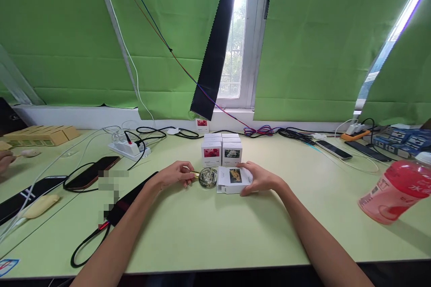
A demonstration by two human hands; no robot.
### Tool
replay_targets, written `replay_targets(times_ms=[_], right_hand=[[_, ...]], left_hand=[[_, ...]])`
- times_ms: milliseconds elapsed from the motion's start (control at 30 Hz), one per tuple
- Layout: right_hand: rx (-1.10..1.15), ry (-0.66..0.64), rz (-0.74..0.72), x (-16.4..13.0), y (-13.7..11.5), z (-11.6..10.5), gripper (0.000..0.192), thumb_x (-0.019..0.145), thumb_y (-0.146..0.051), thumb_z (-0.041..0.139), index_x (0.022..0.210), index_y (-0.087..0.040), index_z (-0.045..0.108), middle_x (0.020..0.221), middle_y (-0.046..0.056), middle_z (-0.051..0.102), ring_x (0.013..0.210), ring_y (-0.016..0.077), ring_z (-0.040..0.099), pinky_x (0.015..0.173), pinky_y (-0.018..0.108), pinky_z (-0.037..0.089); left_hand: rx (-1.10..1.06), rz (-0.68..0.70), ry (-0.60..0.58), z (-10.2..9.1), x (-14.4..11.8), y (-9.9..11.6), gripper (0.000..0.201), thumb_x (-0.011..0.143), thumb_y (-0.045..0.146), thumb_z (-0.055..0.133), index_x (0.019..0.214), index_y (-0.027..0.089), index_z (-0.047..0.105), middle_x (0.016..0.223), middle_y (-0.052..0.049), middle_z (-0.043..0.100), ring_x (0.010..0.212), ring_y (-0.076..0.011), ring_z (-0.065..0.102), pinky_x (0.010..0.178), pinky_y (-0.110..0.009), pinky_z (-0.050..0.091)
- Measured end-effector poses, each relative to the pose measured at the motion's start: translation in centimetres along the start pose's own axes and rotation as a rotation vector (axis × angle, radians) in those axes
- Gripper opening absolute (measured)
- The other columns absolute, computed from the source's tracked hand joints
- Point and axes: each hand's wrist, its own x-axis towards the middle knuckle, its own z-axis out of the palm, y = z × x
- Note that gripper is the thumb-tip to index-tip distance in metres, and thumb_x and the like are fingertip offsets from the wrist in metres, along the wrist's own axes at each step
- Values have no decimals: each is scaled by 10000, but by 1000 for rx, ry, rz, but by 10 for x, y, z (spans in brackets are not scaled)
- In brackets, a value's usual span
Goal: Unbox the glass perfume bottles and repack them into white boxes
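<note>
My left hand (pixel 178 174) is closed, its fingertips pinching the gold-coloured neck or cap of a round clear glass bottle (pixel 208 178). The bottle looks like a perfume bottle and lies sideways, its glass body towards a white carton (pixel 235 180). My right hand (pixel 258 178) grips the carton from its right side, thumb in front. A yellow flower on a dark ground is printed on the carton. A small flap shows at its left end, beside the bottle. Right behind stand several white cartons (pixel 212 154) with red and white flower pictures.
A pink drink bottle (pixel 392 192) leans at the right. Phones (pixel 92 172), cables and a white power strip (pixel 129 149) occupy the left. Yellow boxes (pixel 40 136) stand far left, near another person's hand (pixel 6 160). Black cables (pixel 296 135) run along the back.
</note>
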Motion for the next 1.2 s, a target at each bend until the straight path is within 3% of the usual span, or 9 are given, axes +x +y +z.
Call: replay_targets(times_ms=[133,333,467,600,767,933,1033,1100,1200], right_hand=[[1,5,6,-1,0,-3,905,577,-361,901,1396,-231,537,1294,100,536,1247,303,502,1088,431,402],[-12,10,54,1,-2,2,953,600,-398,885,1448,-228,486,1281,104,508,1250,309,477,1084,448,398],[-10,5,61,2,-6,3,964,614,-428,876,1466,-237,468,1284,107,494,1264,311,453,1087,453,392],[-7,23,48,2,-10,5,922,626,-418,871,1453,-274,489,1235,93,499,1251,313,449,1065,447,407],[-2,45,19,3,-10,8,904,635,-416,866,1449,-285,495,1229,90,505,1239,311,450,1049,446,418],[45,91,-40,5,-8,11,899,619,-443,881,1415,-241,514,1271,102,534,1234,308,485,1058,449,419],[122,168,-82,7,-11,12,898,624,-461,882,1400,-219,501,1298,106,545,1216,301,518,1046,448,434],[172,223,-131,7,-15,14,900,620,-454,888,1389,-211,490,1316,108,539,1213,296,528,1040,444,442],[190,290,-224,7,-22,19,926,611,-439,901,1395,-225,457,1336,109,518,1230,291,520,1059,445,434]], left_hand=[[-6,16,144,-10,-4,1,431,640,539,817,789,172,646,717,-13,658,632,-138,584,631,-279,514],[124,100,386,-20,-5,6,451,639,567,792,796,166,659,681,-28,660,543,-117,518,504,-234,427],[267,196,556,-13,-2,14,418,685,578,729,801,182,659,646,-9,635,528,-124,515,503,-240,402],[424,309,674,3,4,18,331,745,514,682,822,193,661,669,-10,647,632,-156,580,613,-266,453],[522,381,691,23,10,19,266,827,457,610,893,202,651,697,-5,653,642,-155,577,624,-266,447],[581,443,726,38,6,21,322,873,417,581,1109,201,612,746,10,630,603,-131,530,611,-256,435],[599,497,794,50,1,24,241,886,409,577,1016,207,600,679,42,562,542,-107,456,592,-246,411],[567,498,731,59,-1,26,197,891,400,568,940,210,589,633,55,534,517,-98,437,565,-236,392],[470,449,575,71,0,25,226,857,350,574,1035,212,594,636,54,571,503,-101,460,535,-231,389]])
